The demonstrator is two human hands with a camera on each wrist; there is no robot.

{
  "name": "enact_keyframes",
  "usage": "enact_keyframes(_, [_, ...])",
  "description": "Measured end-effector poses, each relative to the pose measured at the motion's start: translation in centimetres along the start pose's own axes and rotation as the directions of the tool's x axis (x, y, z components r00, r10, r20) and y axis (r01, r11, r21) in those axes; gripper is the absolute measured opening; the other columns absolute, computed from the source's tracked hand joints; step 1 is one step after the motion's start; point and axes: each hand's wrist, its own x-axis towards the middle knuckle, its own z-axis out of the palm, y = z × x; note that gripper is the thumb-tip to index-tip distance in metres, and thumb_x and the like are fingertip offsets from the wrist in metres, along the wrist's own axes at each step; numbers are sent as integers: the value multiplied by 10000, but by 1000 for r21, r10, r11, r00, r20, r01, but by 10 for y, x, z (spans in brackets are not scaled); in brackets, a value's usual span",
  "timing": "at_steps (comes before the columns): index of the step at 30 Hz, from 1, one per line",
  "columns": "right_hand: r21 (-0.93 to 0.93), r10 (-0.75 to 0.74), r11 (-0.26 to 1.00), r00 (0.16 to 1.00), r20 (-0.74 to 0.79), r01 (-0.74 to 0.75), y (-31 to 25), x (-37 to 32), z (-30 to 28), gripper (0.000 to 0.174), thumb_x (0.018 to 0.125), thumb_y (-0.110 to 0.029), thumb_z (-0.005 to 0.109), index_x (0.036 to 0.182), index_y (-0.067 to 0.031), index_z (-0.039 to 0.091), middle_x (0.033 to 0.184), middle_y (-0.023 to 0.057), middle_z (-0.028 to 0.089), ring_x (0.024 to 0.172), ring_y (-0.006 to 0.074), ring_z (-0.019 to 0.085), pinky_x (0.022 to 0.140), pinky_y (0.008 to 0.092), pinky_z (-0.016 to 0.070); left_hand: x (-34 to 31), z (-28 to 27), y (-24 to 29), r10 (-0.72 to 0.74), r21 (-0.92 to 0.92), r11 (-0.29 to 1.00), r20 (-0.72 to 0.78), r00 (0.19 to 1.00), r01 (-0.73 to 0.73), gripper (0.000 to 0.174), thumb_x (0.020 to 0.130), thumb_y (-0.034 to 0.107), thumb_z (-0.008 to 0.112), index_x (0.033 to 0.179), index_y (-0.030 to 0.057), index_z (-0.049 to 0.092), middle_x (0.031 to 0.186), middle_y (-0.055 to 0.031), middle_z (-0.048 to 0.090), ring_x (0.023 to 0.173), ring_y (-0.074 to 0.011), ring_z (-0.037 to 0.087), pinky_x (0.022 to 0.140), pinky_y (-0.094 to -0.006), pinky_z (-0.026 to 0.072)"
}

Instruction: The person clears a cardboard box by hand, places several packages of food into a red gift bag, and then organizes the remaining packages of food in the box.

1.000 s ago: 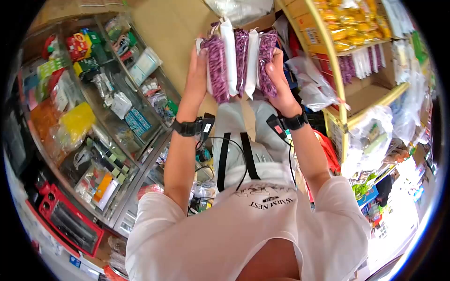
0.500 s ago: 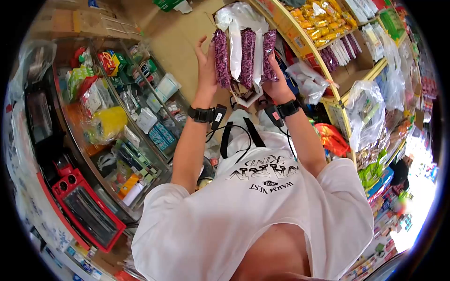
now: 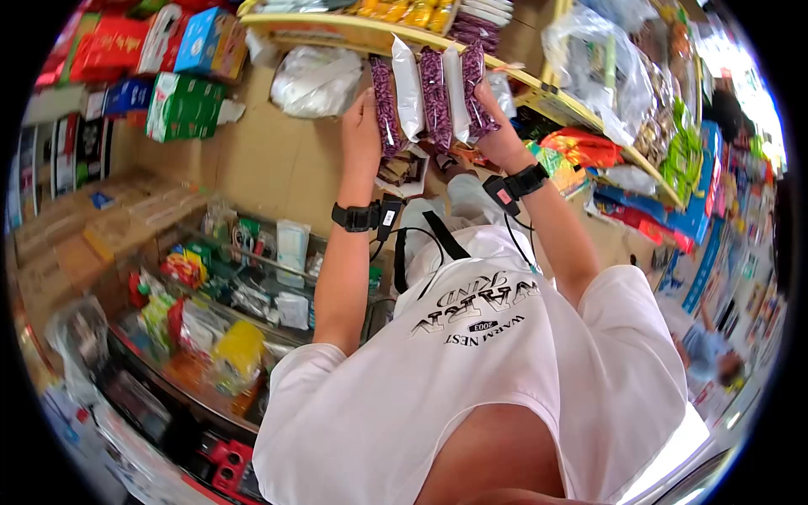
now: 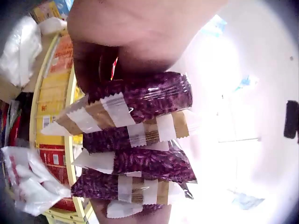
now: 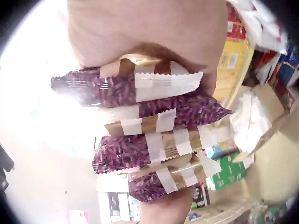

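A row of several long snack packets (image 3: 436,97), some showing purple shredded filling and some white sides, stands between my two hands in the head view. My left hand (image 3: 362,126) holds the left end of the row, and my right hand (image 3: 500,133) grips the right end. In the left wrist view the packets (image 4: 154,161) lie side by side, with white-and-brown striped seams and jagged edges. The right wrist view shows that hand above the nearest packet (image 5: 93,91); its fingertips are hidden behind it.
Ahead is a yellow-edged shelf (image 3: 337,35) with yellow packs (image 3: 412,12) and a stack of similar purple packets (image 3: 476,32). A white plastic bag (image 3: 318,82) lies on the floor. To the left stand a glass display case (image 3: 252,295) and a green box (image 3: 183,107).
My body has turned toward the yellow-edged shelf, bringing the packets close before it in view. The left hand's fingers, spread half a second ago, now lie against the end packet.
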Motion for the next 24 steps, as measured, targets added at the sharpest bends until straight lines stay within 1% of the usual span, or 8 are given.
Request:
enact_keyframes(2, [-357,-195,903,969,150,237,-7,-7,-44,652,1003,-157,556,1585,-113,265,1599,77,351,1462,212,339,1192,346,274,0,34,18,-71,-25,997,103,992,74,458,1096,317,423,1120,-79,652,965,-91,706,856,-147,607,824,-302,485])
enact_keyframes(4, [-545,-172,821,984,44,168,-48,-8,-53,621,1024,-218,539,1580,-109,283,1585,76,372,1446,205,365,1180,342,289,1,69,31,-96,-29,994,207,974,104,510,1102,365,391,1125,-78,641,999,-103,695,892,-170,603,853,-321,475])
enact_keyframes(6, [-358,122,909,957,-264,-215,-97,-1,-48,599,1045,-280,521,1574,-105,301,1571,75,393,1429,199,392,1169,338,303,12,103,8,-81,-102,988,285,955,114,517,1104,375,373,1158,-75,622,1065,-120,677,970,-189,593,907,-339,457])
enact_keyframes(8, [10,333,939,901,-279,-344,-117,13,-85,580,1057,-324,499,1548,-58,342,1551,82,430,1391,192,444,1188,336,307,14,140,12,-122,-278,938,301,946,209,493,1108,359,362,1225,-63,589,1135,-119,662,1021,-192,608,947,-340,462])
enact_keyframes(13, [-426,421,797,899,-118,-429,-184,84,-173,655,1018,-382,551,1558,-84,329,1516,49,466,1342,139,478,1154,315,351,48,227,21,-355,-486,749,278,893,449,442,1073,438,424,1296,87,571,1197,-44,649,1057,-171,635,929,-360,488])
enact_keyframes(19, [-476,534,714,839,-104,-513,-213,203,-285,606,961,-406,622,1483,-165,430,1305,-24,577,1190,66,558,1044,293,442,137,320,-6,-413,-657,590,254,875,469,445,1043,435,456,1350,123,535,1300,-49,617,1178,-208,604,964,-414,494])
enact_keyframes(22, [-709,464,611,885,-39,-352,-222,228,-328,481,992,-383,592,1403,-140,540,1375,2,578,1259,121,545,1082,326,441,179,355,-23,-455,-644,577,258,852,503,462,1035,435,463,1346,101,532,1308,-58,621,1174,-222,618,984,-451,501])
enact_keyframes(24, [-874,378,427,832,406,232,-216,259,-419,624,945,-41,648,1506,-89,379,1526,111,442,1371,224,479,1142,376,421,200,376,-36,-434,-662,536,318,843,525,453,1034,431,446,1314,93,557,1253,-74,652,1119,-240,648,949,-452,524])
